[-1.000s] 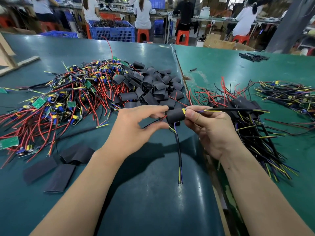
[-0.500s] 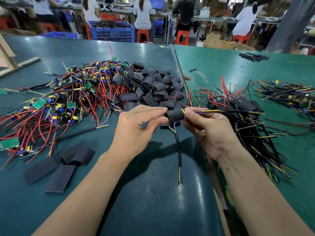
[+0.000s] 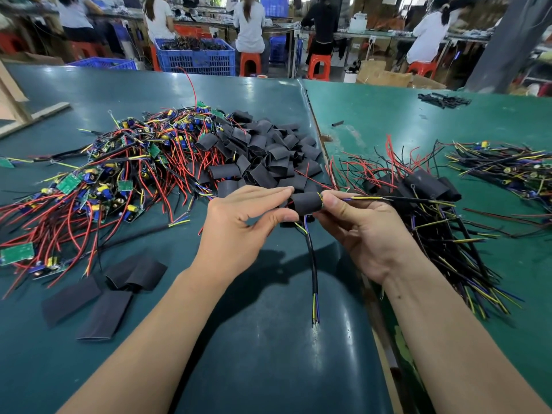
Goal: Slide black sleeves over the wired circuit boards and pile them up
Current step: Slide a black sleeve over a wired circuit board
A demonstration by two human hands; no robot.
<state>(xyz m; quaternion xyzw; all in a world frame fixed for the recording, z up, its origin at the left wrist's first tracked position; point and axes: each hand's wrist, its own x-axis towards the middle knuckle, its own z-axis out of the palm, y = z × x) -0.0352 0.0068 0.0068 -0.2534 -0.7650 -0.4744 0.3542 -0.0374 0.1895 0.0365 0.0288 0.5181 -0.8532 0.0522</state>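
hands barely shifted | left hand [image 3: 239, 216], right hand [image 3: 358, 222] fingers pinch black sleeve [image 3: 306, 202] | blue crate [image 3: 195, 59] holds dark parts

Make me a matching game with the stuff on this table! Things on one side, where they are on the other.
Things:
1. black sleeve
2. flat sleeves
3. bare circuit boards
4. finished pile

Places:
A. heaped at the far left of the table
B. lying loose near the left forearm
C. pinched between both hands
D. just behind the right hand

Pairs: 1-C, 2-B, 3-A, 4-D
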